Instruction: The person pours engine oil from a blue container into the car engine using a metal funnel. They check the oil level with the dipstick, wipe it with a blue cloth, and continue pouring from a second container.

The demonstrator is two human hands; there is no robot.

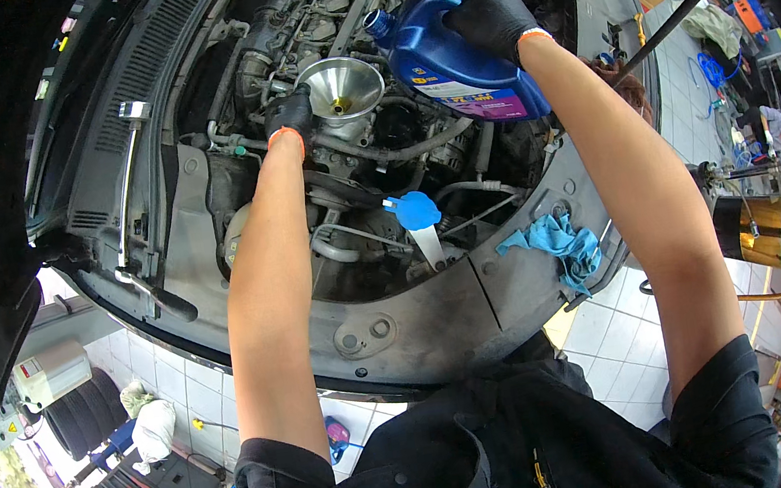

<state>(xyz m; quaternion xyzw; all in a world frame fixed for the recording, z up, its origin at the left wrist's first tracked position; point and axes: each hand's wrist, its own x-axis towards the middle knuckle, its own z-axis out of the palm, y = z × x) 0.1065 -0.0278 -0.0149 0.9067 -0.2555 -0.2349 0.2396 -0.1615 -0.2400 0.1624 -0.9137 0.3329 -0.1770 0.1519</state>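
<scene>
The left glove (pixel 289 113) and right glove (pixel 492 19) are black, edged orange at the cuff. Beside the left fingers (pixel 303 104) the funnel (pixel 343 80) is silver with a yellowish middle; left of them the wrench (pixel 129 198) is silver, black-gripped. Against the right fingers (pixel 462 16) the jug (pixel 429 44) is deep blue, its label (pixel 482 101) white, yellow and purple. Below the fingers, the cap (pixel 417 210) is bright blue, the rag (pixel 561 244) light blue, the floor tiles (pixel 606 318) white, gridded grey

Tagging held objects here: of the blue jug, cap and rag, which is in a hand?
The jug, gripped by the right hand. The cap, above a white neck, and the rag, on the front panel, touch neither hand.
</scene>
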